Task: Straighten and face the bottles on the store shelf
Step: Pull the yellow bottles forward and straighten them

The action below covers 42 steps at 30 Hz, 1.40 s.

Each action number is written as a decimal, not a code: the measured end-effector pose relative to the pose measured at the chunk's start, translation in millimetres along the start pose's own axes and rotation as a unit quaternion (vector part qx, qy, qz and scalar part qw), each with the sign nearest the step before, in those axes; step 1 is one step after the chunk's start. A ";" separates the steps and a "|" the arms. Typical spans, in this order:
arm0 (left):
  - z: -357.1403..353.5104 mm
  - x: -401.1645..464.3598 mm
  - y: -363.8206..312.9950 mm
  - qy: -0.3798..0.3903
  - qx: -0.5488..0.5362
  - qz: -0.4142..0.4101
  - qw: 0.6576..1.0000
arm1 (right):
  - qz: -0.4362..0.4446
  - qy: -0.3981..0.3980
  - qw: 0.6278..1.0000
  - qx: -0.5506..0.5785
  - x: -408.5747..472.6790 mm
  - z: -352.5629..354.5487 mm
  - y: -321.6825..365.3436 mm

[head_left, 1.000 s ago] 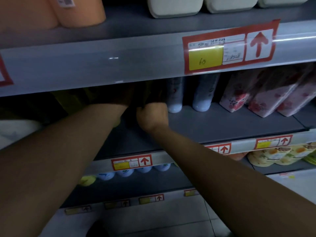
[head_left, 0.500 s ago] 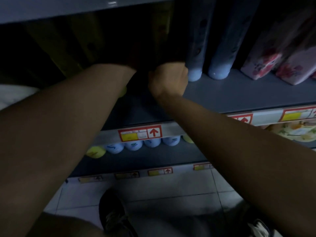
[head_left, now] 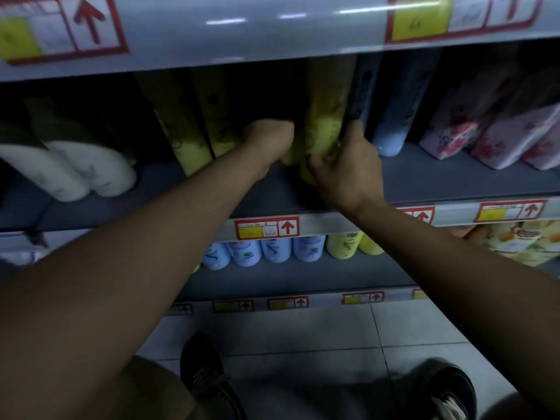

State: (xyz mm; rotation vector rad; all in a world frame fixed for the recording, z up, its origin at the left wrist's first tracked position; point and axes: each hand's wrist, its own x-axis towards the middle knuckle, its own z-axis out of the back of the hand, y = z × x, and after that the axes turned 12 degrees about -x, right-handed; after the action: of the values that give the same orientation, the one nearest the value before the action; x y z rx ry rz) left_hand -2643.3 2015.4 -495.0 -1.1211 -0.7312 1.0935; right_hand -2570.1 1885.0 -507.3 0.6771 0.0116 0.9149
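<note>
**Mia:** What is the right hand [head_left: 344,169] doing?

**Sam:** Its fingers curl round the bottom of a tall yellow bottle [head_left: 324,116]. It grips low down, I think so it can turn or slide the bottle without tipping it.

**Mia:** And the left hand [head_left: 268,144]?

**Sam:** It reaches deep into the dark gap at nine o'clock from that bottle. I cannot tell what its fingers hold.

**Mia:** Where is the bottle?

**Sam:** On the middle shelf [head_left: 439,180], standing near the front. Two more yellow bottles [head_left: 194,122] stand at nine o'clock from the left hand, and a blue bottle [head_left: 397,116] at three o'clock from the right hand.

**Mia:** Which way does it point?

**Sam:** Its long side runs up and down, top toward twelve o'clock, leaning a little. The top hides behind the price rail [head_left: 242,34].

**Mia:** Is its front facing out?

**Sam:** Too dark to say.
</note>
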 end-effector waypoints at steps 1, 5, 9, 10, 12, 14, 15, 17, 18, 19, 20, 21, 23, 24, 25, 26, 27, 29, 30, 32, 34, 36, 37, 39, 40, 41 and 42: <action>3.2 -7.3 -1.2 -0.020 -0.004 -0.014 1.000 | 0.004 0.005 1.000 0.002 -4.8 4.9 -1.4; 13.9 -34.0 2.2 -0.037 -0.006 -0.102 0.994 | 0.022 0.031 0.999 0.020 -15.6 21.4 -10.9; 26.3 -53.8 8.0 -0.053 0.013 -0.153 0.987 | 0.036 0.045 0.998 0.031 -22.6 31.2 -19.0; 28.7 -57.4 10.3 -0.058 0.017 -0.158 0.986 | 0.036 0.047 0.998 0.029 -24.6 33.0 -19.9; 33.3 -66.3 13.0 -0.067 0.006 -0.157 0.985 | 0.038 0.051 0.998 0.027 -27.4 35.7 -21.0; 36.9 -71.9 15.2 -0.078 -0.003 -0.155 0.985 | 0.038 0.055 0.997 0.029 -28.9 37.1 -21.1; 38.5 -75.3 14.9 -0.083 -0.004 -0.157 0.984 | 0.036 0.057 0.997 0.030 -29.3 37.3 -20.7; 39.3 -80.9 15.1 -0.091 -0.009 -0.156 0.983 | 0.031 0.052 0.998 0.033 -29.7 36.4 -18.7; 39.1 -82.9 15.4 -0.093 -0.012 -0.156 0.983 | 0.028 0.045 0.998 0.034 -30.0 35.3 -17.0; 39.3 -84.4 15.4 -0.097 -0.010 -0.154 0.983 | 0.026 0.036 0.998 0.033 -29.9 33.3 -16.0; 38.8 -84.2 16.5 -0.101 -0.006 -0.154 0.983 | 0.024 0.027 0.999 0.030 -30.1 31.3 -14.6; 38.7 -84.2 17.1 -0.104 -0.004 -0.151 0.983 | 0.022 0.019 0.999 0.027 -29.8 28.8 -13.8; 39.0 -84.4 17.8 -0.107 -0.006 -0.143 0.984 | 0.012 0.008 0.999 0.030 -29.4 24.9 -12.0; 39.6 -85.1 17.6 -0.109 -0.011 -0.142 0.984 | 0.009 0.006 0.999 0.035 -29.1 23.4 -11.3; 41.1 -86.7 17.1 -0.111 -0.018 -0.142 0.983 | 0.010 0.006 0.999 0.042 -28.8 21.8 -10.9; 43.0 -88.5 17.0 -0.112 -0.025 -0.146 0.983 | 0.014 0.007 0.999 0.048 -29.0 20.7 -9.4; 46.0 -90.7 16.6 -0.109 -0.030 -0.148 0.982 | 0.019 0.008 0.998 0.054 -29.1 18.9 -8.2; 53.2 -92.2 19.2 -0.109 -0.032 -0.154 0.981 | 0.028 0.007 0.998 0.061 -29.8 13.8 -3.8; 57.8 -91.8 22.2 -0.114 -0.029 -0.157 0.981 | 0.031 0.007 0.997 0.064 -30.3 10.5 -0.7; 68.0 -91.7 27.3 -0.123 -0.027 -0.163 0.979 | 0.039 0.011 0.997 0.066 -31.4 3.0 6.6; 79.5 -90.7 31.7 -0.124 -0.030 -0.164 0.978 | 0.045 0.013 0.996 0.070 -32.5 -4.3 15.5; 91.3 -89.2 35.8 -0.127 -0.029 -0.161 0.978 | 0.053 0.015 0.996 0.075 -33.7 -11.3 25.2; 97.6 -88.7 37.7 -0.132 -0.028 -0.160 0.978 | 0.058 0.017 0.995 0.080 -34.6 -15.2 30.5; 109.8 -88.2 42.6 -0.145 -0.028 -0.161 0.976 | 0.068 0.025 0.994 0.085 -36.8 -23.7 41.9; 115.8 -87.9 45.6 -0.153 -0.029 -0.161 0.975 | 0.073 0.029 0.993 0.086 -38.0 -28.3 47.8; 121.4 -88.0 47.5 -0.159 -0.032 -0.161 0.973 | 0.077 0.032 0.993 0.088 -39.2 -33.1 53.6; 126.3 -87.7 49.5 -0.165 -0.034 -0.162 0.972 | 0.080 0.036 0.992 0.090 -40.4 -37.5 59.4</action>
State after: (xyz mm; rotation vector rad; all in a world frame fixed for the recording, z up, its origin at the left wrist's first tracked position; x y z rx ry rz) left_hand -2800.2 1977.0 -498.4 -0.8443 -1.1784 0.9880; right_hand -2649.3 1900.4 -515.6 0.8213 0.1061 1.1012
